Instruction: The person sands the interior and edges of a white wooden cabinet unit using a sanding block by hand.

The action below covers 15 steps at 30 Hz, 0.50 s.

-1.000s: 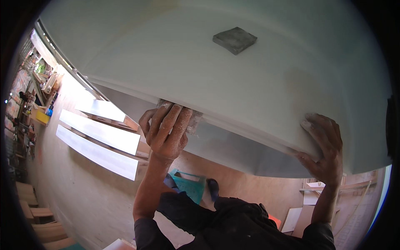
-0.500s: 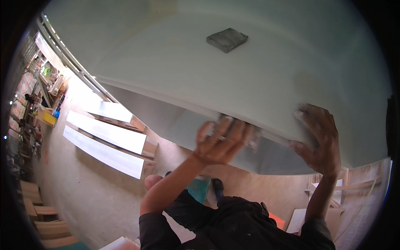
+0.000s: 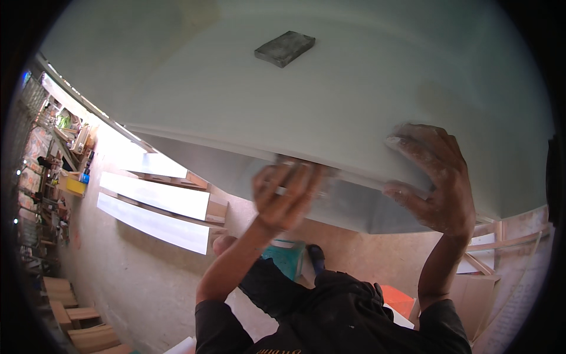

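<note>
A large pale grey-green panel (image 3: 247, 100) with a smooth, slightly curved surface fills the upper view. My left hand (image 3: 288, 192) is at its near edge, fingers bent around a dark block (image 3: 300, 160) pressed against that edge. Motion smears the fingers, and most of this block is hidden behind them. To the right, my right hand (image 3: 439, 180) rests on the panel near the same edge, fingers spread and thumb at the rim; it holds nothing. Whitish dust coats its fingertips. Farther back on the panel lies a dark grey sanding block (image 3: 285, 48), apart from both hands.
Long white boards (image 3: 154, 221) rest on wooden supports on the floor at left. Shelving with clutter and a yellow bin (image 3: 75, 186) lines the far left. Wooden pieces (image 3: 88, 321) lie lower left; an orange object (image 3: 396, 300) and wooden frames (image 3: 495, 253) are at right.
My left hand has moved left along the panel's edge with the dark block. My right hand stays on the panel. The whole view has shifted, so the loose sanding block appears farther left.
</note>
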### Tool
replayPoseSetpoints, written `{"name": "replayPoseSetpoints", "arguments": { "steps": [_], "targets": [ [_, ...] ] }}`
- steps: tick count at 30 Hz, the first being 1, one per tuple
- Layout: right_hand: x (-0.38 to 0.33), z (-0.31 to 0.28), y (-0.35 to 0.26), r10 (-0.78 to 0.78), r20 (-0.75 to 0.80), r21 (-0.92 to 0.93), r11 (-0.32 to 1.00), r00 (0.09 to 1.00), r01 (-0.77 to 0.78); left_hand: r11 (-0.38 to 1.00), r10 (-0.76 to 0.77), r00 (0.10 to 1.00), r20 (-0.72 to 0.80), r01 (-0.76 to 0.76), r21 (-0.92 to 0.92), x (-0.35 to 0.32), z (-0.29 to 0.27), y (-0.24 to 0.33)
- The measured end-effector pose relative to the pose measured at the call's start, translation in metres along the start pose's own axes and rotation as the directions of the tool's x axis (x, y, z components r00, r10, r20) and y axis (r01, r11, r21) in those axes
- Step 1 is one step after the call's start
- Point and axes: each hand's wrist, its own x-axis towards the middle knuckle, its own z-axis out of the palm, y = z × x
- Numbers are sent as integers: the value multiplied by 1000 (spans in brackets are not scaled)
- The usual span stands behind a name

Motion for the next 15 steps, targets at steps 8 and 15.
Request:
{"name": "replayPoseSetpoints", "arguments": {
  "steps": [8, 15],
  "targets": [
    [-5, -5, 6, 199, -193, 227, 962, 961, -153, 995, 42, 987, -153, -55, -80, 42, 37, 99],
    [-6, -3, 5, 150, -180, 201, 973, 972, -113, 980, 93, 996, 16, -95, 173, 6, -6, -17]
  ]
}}
